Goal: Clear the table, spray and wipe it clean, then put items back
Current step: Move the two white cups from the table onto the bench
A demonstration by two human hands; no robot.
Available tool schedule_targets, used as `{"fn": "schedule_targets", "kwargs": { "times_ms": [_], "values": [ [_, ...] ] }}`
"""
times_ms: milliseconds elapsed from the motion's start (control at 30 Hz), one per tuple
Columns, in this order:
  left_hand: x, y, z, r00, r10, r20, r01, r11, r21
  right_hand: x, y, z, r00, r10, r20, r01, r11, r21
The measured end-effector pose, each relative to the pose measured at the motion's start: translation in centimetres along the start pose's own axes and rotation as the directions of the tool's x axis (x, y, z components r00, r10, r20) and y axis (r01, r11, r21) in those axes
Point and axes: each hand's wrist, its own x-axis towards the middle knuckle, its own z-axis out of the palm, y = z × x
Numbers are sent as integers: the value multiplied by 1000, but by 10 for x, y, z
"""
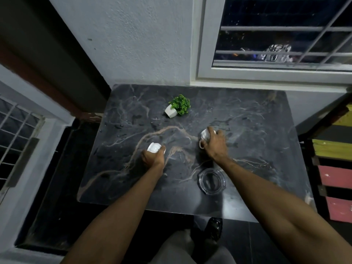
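White cups [154, 147] [205, 134] gripped by left hand [152, 158] and right hand [215, 143] (glass ashtray [212, 181] empty).

— What's blocking me on the table [257, 130]?

— Little: a small potted plant [178, 106] toward the far middle, a glass ashtray [212, 181] near the front edge, just under my right forearm. I see open marble on the far-right side and the whole left strip.

— And the edges?

— Wall and window frame [266, 77] hem the far side; stacked boards [335, 168] crowd the right.
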Motion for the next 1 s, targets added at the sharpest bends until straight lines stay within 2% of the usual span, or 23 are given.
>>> {"fn": "schedule_targets", "kwargs": {
  "times_ms": [167, 300, 433, 633, 733, 833, 933, 1000],
  "values": [
    [-8, 1, 0, 997, 82, 12, -82, 996, -47, 1, 0, 3, 999, 46, -4, -45, 996, 82],
    [-24, 3, 7, 944, 318, 90, -316, 948, -39, -13, 9, 0, 997, 76, -22, -66, 949, 307],
    [-63, 16, 30, 799, 540, 263, -556, 831, -19, -36, 29, -15, 993, 74, -95, -18, 869, 494],
    [-147, 34, 89, 559, 709, 430, -742, 659, -121, -69, 79, -67, 941, 154, -300, 109, 703, 702],
    [-197, 37, 130, 449, 734, 509, -799, 585, -139, -86, 131, -107, 896, 279, -345, 97, 635, 767],
    [-254, 34, 179, 350, 726, 593, -849, 513, -127, -100, 200, -146, 821, 393, -414, 86, 633, 770],
    [-312, 19, 233, 273, 705, 654, -895, 435, -96, -112, 272, -179, 723, 496, -481, 76, 635, 768],
    [-354, 4, 270, 252, 693, 676, -921, 386, -52, -119, 327, -199, 672, 550, -495, 54, 630, 774]
  ]
}}
